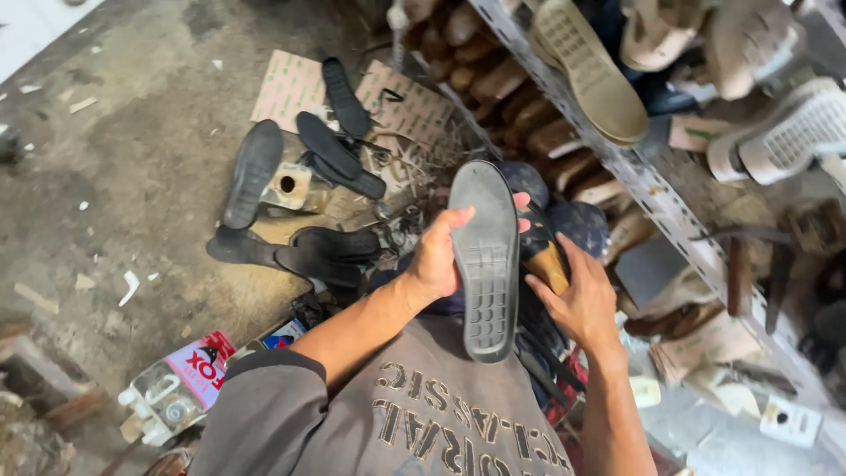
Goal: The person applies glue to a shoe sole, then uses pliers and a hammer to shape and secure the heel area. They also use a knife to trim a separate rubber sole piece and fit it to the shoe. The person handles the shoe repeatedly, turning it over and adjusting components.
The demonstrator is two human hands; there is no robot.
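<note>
My left hand (438,256) grips a dark grey rubber shoe sole (486,256), held upright with its treaded underside facing me. My right hand (577,295) rests just to the right of it, fingers on a dark shoe with a tan lining (542,256) that sits behind the sole. Whether the right hand grips that shoe or only touches it is unclear. Both forearms reach out over my lap, which is covered by a grey printed shirt (423,414).
Several black soles (256,172) and insoles lie on the concrete floor with cardboard sheets (286,84). A metal rack (634,167) at right holds tan soles (590,70), wooden shoe lasts and white soles. A glue can (181,383) stands at lower left.
</note>
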